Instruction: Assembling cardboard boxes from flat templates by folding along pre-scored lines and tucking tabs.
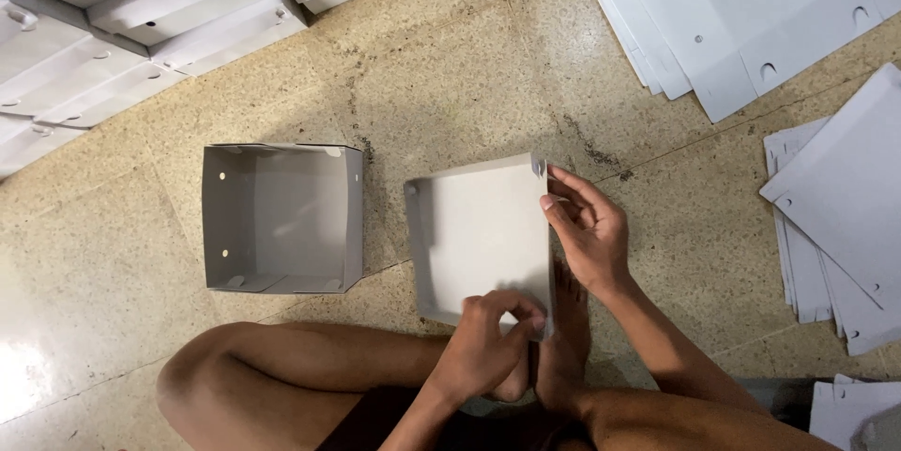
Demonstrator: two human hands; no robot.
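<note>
A half-folded grey cardboard box rests on the floor in front of my crossed legs. My left hand pinches its near right corner, fingers closed on the flap. My right hand grips the box's right wall near the far corner, thumb and fingers pressing the cardboard. A finished open grey box stands on the floor to the left, apart from both hands.
Stacks of assembled white boxes fill the upper left. Flat cardboard blanks lie at the upper right, and more flat sheets are piled at the right edge. The floor is speckled beige tile.
</note>
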